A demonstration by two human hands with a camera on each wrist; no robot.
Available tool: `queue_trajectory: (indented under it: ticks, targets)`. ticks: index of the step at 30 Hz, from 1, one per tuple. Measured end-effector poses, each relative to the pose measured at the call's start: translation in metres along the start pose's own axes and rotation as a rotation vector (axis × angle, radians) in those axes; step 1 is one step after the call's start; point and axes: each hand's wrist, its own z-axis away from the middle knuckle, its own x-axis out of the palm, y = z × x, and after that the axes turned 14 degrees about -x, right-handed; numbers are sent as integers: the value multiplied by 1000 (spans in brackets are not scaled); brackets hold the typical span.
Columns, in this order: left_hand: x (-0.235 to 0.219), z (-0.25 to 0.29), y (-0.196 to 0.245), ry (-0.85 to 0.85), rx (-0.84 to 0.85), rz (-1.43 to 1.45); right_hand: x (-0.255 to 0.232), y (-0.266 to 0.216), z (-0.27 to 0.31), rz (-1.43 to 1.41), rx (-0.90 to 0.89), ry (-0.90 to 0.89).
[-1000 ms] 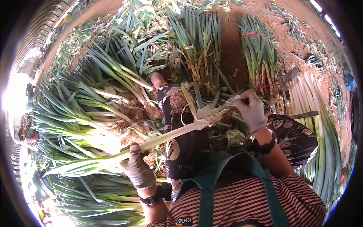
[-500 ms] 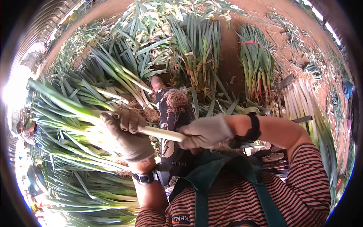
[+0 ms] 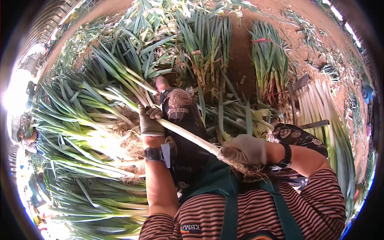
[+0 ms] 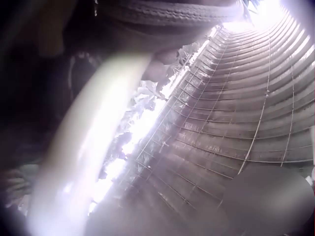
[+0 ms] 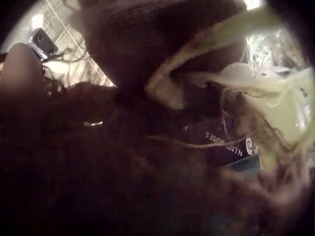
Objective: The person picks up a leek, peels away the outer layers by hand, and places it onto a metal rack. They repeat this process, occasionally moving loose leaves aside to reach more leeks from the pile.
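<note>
A long leek slants across my lap, its pale shank running down to a brown, rooty end at the right. My gloved left hand grips it at the upper end, where green leaves stretch beyond the fingers. At the root end my gloved right hand holds the shank, fingers curled over it, with shaggy roots hanging below the hand. In the left wrist view the white shank comes down blurred from the hand. The right wrist view is mostly dark, with pale leek skin at its right side.
Unpeeled leeks with tangled roots are heaped on the left. Upright leek bundles stand ahead, one tied with a red band. To the right, white-shanked leeks lie against a metal frame. Leaf scraps cover the ground between my legs.
My right hand was at a ragged strip of skin, crossed over close to the left hand, then moved back right to the root end. The leek's tilt has reversed; its root end now points down right.
</note>
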Motion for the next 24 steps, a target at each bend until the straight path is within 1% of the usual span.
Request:
queue_trajectory:
  ticks: [1, 4, 5, 6, 8, 9, 11, 12, 14, 15, 17, 18, 19, 20, 21, 22, 23, 24]
  targets:
    - [2, 0, 0, 11, 21, -71, -5, -6, 5, 60, -14, 12]
    - [2, -5, 4, 51, -6, -49, -11, -9, 30, -25, -66, 115]
    - [-1, -9, 7, 66, -5, -53, -17, -17, 42, 60, -13, 93]
    - [-5, -12, 9, 64, 4, -51, -19, -19, 56, 86, -10, 139]
    - [0, -10, 5, 113, 22, -61, -12, -28, 79, 134, -2, 226]
    - [1, -11, 2, 118, 36, -101, -13, -43, 83, 140, -18, 273]
    - [2, -12, -4, 129, 68, -178, -10, -55, 107, 178, 56, 265]
    - [1, -14, -4, 133, 54, -155, -10, -62, 116, 199, 93, 262]
    - [-3, -19, 1, 137, 27, -110, -22, -99, 132, 236, 228, 176]
    - [-3, -20, 5, 171, 48, -106, -27, -108, 149, 240, 295, 120]
    - [-10, -23, 14, 175, 93, -98, -11, -105, 219, 670, 168, 497]
    - [-18, -27, 21, 185, 102, -97, -21, -112, 235, 490, 318, 792]
    - [-18, -28, 22, 182, 82, -55, -26, -116, 254, 323, 321, 981]
    - [-11, -24, 14, 181, 109, -57, -32, -116, 272, 69, 213, 1159]
    - [3, -15, 1, 173, 139, -56, -38, -115, 284, -156, 56, 1291]
    - [18, -5, -12, 162, 177, -48, -44, -114, 276, -254, -65, 1366]
    - [32, 5, -24, 155, 185, -23, -49, -117, 229, -162, -59, 1480]
    - [62, 27, -45, 150, 253, -122, -58, -112, 200, -73, -50, 1595]
